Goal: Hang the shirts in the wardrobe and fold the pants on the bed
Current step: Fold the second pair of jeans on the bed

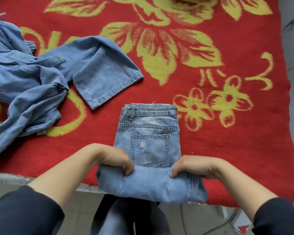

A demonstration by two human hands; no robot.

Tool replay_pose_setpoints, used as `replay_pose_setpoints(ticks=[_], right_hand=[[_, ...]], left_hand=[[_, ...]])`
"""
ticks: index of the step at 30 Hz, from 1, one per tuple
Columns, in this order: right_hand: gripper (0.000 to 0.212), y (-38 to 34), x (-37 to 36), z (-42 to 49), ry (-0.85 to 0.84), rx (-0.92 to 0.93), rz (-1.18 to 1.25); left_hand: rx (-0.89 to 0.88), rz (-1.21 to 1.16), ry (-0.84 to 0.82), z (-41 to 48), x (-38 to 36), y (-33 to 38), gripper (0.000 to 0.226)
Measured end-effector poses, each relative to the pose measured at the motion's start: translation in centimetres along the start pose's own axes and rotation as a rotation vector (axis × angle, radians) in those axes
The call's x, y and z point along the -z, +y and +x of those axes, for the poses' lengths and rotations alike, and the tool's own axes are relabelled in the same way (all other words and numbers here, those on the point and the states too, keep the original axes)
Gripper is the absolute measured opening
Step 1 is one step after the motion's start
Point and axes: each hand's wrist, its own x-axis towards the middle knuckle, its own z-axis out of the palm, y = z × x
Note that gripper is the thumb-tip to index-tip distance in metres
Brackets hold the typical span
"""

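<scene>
Light blue jeans (149,131) lie on the bed near its front edge, waistband away from me and a back pocket facing up. Their leg end is doubled into a thick fold (151,185) that hangs slightly over the bed's edge. My left hand (115,158) grips the left end of that fold, fingers curled over its top. My right hand (192,165) grips the right end the same way. A second pair of blue denim pants (98,68) lies unfolded at the left, one leg stretched toward the middle.
A red blanket (219,141) with yellow flowers covers the bed. A crumpled blue denim garment (24,85) is heaped at the left, over the top of the second pants. The bed's front edge (87,188) runs just below my hands; the floor shows on the right.
</scene>
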Motion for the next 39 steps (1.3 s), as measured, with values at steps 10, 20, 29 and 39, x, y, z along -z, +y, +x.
replay_pose_setpoints(ticks=[10,20,29,39], right_hand=[[0.014,-7.5,9.3,-0.3,0.484,0.355,-0.128],[0.009,-6.9,10.1,5.4,0.929,0.303,-0.434],[0.069,-7.4,7.8,7.4,0.745,0.349,-0.802],[0.047,-10.5,7.9,7.9,0.67,0.148,-0.829]], left_hand=[[-0.252,-0.152,0.597,-1.4,9.6,0.7,0.019],[-0.214,0.243,1.077,5.1,10.4,1.0,0.017],[-0.316,0.405,0.934,7.8,8.7,2.7,0.05],[-0.074,0.339,0.807,6.8,8.6,3.8,0.04]])
